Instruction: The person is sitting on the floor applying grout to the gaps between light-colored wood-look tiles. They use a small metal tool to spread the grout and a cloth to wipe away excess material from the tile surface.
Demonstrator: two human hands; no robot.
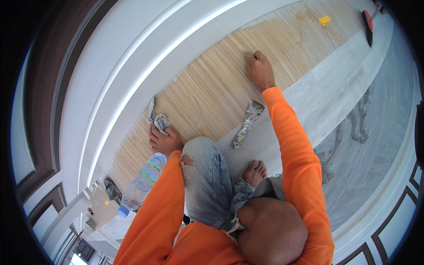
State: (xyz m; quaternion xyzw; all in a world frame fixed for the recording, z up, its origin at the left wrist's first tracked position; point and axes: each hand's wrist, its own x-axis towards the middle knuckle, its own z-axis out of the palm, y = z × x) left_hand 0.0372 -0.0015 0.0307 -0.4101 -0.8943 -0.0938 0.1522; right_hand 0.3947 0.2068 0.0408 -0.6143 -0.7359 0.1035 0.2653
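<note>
Left hand (pixel 165 141) curled round grey rag (pixel 161 121); right hand (pixel 259 70) fisted at wood planks (pixel 203 99), contents unclear.
Colour-labelled bottle (pixel 149 173) beside left hand; scraper (pixel 251 115) bodyward of right, at planks' edge; planks span between hands.

1 clear plastic bottle (pixel 145 176) with blue cap (pixel 123 211), left side. 1 dark object (pixel 112 191) near it, kind unclear. Upper right: 1 small yellow piece (pixel 324 20); 1 red-and-black object (pixel 368 28). Far left: dark brown framing (pixel 47 90).
</note>
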